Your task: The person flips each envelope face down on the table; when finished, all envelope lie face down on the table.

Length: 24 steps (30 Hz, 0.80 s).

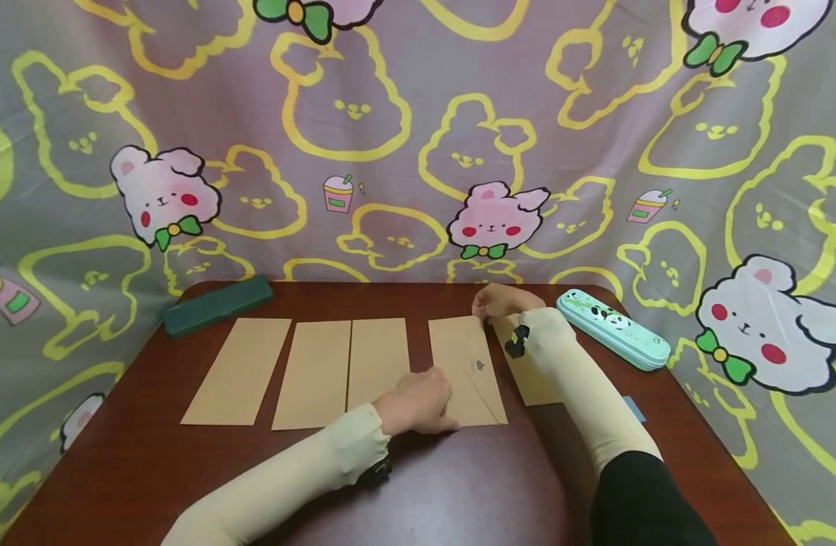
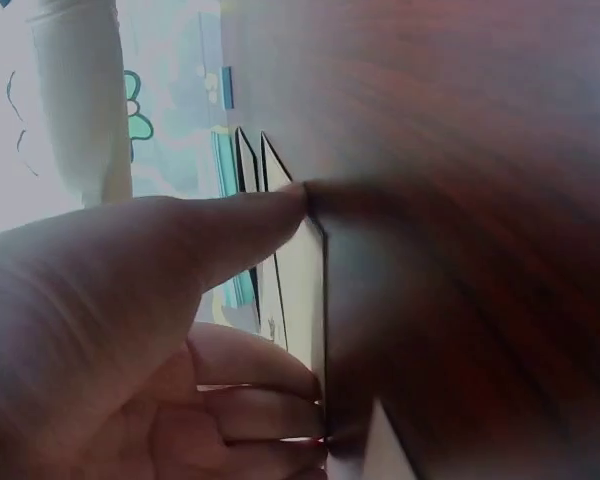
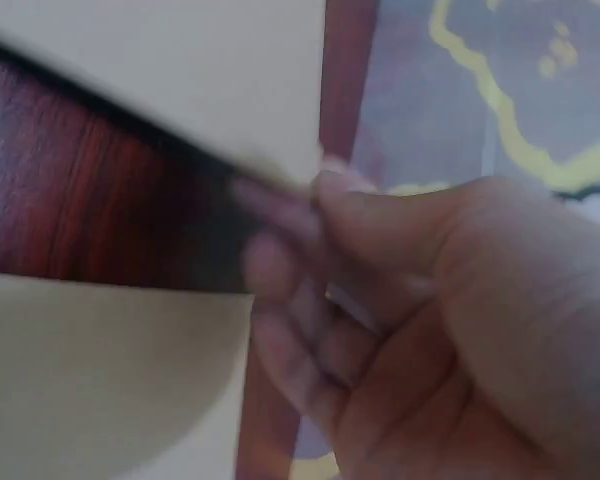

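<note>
Five brown paper rectangles lie in a row; the fourth from the left, an envelope (image 1: pixel 462 341), shows a flap line and a small printed mark. My left hand (image 1: pixel 418 400) rests at its near left corner, fingertips along the left edge. In the left wrist view the thumb (image 2: pixel 245 225) lies straight against the near edge. My right hand (image 1: pixel 505 302) pinches the envelope's far right corner between thumb and fingers, as the right wrist view shows at the paper edge (image 3: pixel 210 90). Beneath my right forearm lies the rightmost brown envelope (image 1: pixel 535 383), partly hidden.
To the left lie a single brown sheet (image 1: pixel 239 371) and two side by side (image 1: pixel 313 375). A dark green case (image 1: pixel 218 305) stands at the back left, a mint panda pencil case (image 1: pixel 612 327) at the right. A small blue thing (image 1: pixel 634 409) shows beside my right forearm.
</note>
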Available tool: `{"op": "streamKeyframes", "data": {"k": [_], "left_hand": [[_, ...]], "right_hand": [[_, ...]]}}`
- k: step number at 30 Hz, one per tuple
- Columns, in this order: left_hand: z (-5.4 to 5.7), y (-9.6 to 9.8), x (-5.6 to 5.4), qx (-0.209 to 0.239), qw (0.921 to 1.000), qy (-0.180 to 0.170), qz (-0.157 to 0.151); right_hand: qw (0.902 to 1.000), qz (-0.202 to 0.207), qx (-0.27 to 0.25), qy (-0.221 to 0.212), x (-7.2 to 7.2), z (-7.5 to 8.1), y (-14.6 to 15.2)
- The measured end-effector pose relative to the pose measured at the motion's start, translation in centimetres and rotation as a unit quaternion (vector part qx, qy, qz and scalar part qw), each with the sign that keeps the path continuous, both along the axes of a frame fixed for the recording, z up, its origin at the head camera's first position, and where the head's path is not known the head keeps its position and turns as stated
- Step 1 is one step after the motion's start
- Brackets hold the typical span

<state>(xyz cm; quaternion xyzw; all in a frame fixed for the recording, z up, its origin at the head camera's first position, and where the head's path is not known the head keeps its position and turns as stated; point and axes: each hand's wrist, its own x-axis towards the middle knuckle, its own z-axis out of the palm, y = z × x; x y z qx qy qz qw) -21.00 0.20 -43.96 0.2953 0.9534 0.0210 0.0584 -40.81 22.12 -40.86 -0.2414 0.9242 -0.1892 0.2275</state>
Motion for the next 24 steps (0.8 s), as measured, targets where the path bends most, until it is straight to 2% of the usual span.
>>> {"op": "streamKeyframes", "data": {"k": [3, 6, 11, 14, 18, 24], "left_hand": [[0.0, -0.7, 0.2, 0.007, 0.9999, -0.004, -0.009], [0.0, -1.2, 0.2, 0.019, 0.9996, -0.004, -0.020], [-0.2, -1.8, 0.4, 0.042, 0.9988, -0.005, -0.025], [-0.7, -2.1, 0.5, 0.087, 0.9960, -0.005, -0.020], [-1.3, -2.4, 0.6, 0.152, 0.9881, -0.017, -0.017], [-1.0, -2.2, 1.0, 0.164, 0.9859, -0.030, -0.014]], "right_hand": [[0.9937, -0.005, -0.096, -0.057, 0.1, -0.3, 1.0], [0.9842, -0.008, -0.152, -0.091, 0.4, -0.6, 1.7], [0.9809, 0.001, -0.178, -0.078, 0.8, 0.0, 1.8], [0.9783, 0.004, -0.192, -0.079, 0.9, 1.0, 1.0], [0.9741, 0.017, -0.206, -0.092, 1.1, 2.0, -0.4], [0.9623, 0.039, -0.244, -0.112, 0.8, 2.0, -2.5]]}}
